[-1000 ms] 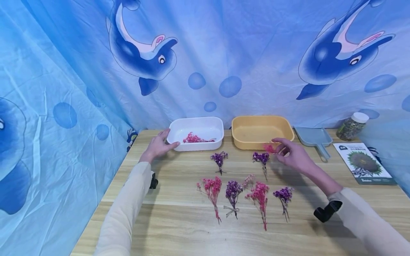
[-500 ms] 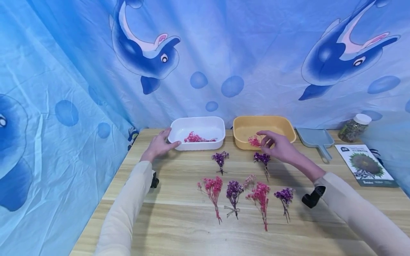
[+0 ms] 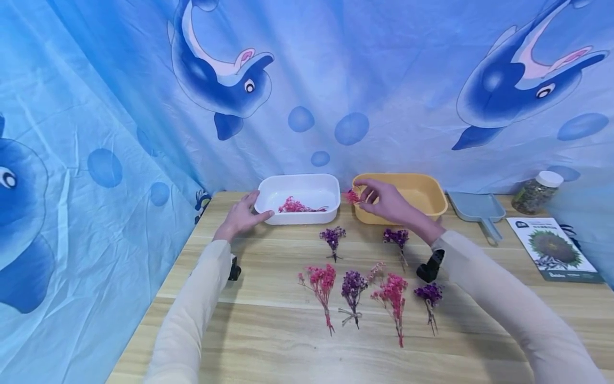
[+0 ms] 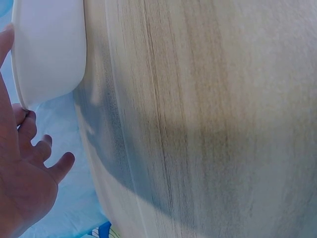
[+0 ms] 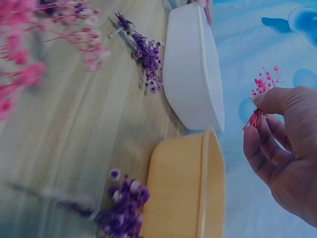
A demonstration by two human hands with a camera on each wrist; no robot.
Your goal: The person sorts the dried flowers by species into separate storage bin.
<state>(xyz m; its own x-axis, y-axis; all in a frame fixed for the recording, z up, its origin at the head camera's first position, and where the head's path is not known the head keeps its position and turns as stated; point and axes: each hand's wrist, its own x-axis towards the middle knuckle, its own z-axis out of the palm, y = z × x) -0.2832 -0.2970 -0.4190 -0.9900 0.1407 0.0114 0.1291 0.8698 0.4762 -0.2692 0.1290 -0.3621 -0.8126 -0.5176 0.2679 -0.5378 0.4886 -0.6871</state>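
My right hand (image 3: 386,201) pinches a small sprig of pink dried flowers (image 5: 262,87) between thumb and fingers, its stems pointing down in the right wrist view. In the head view this hand is over the left end of the yellow plastic tub (image 3: 379,218). My left hand (image 3: 241,215) holds the left end of the white plastic tub (image 3: 307,218), thumb at the front corner and fingers at the side rim. Another pink sprig (image 3: 295,206) lies inside the white tub. In the left wrist view, the fingertips (image 4: 29,119) meet the tub's rim.
Purple bunches (image 3: 332,240) and pink bunches (image 3: 322,285) of dried flowers lie on the wooden table (image 3: 268,341) in front of the tubs. At the right are a grey dustpan (image 3: 475,205), a lidded jar (image 3: 535,194) and a sunflower packet (image 3: 551,248). A blue dolphin curtain (image 3: 316,80) hangs behind.
My right hand has moved left with the pink sprig, from the yellow tub's front right corner across to its left end. The left hand has stayed at the white tub.
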